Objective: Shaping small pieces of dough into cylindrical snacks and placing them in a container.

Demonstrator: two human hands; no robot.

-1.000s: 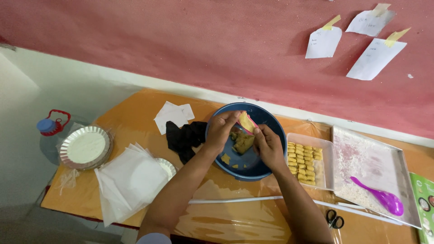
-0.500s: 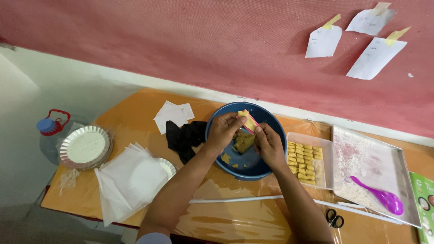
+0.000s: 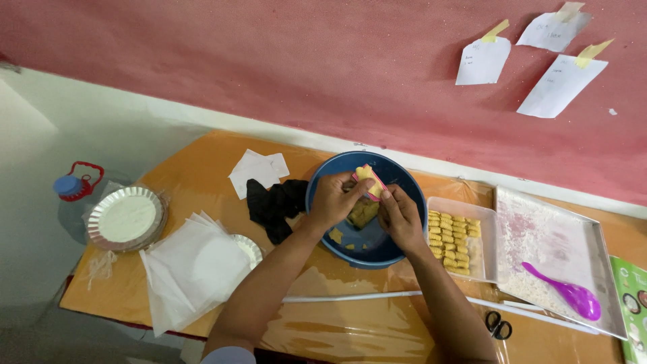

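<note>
- Our left hand (image 3: 335, 197) and right hand (image 3: 399, 216) both pinch a small pink mould packed with yellow dough (image 3: 368, 180), over the round blue plastic bowl (image 3: 397, 243).
- Dough lump (image 3: 362, 213) remains in bowl.
- Clear plastic tray of ridged yellow biscuits (image 3: 453, 241) right of it, partly filled.

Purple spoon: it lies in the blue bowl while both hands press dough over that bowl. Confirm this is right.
Not quite. The purple spoon lies on the floured metal tray at the far right, not in the blue bowl. The head view shows it. The left hand and right hand do work the yellow dough over that bowl.
</note>
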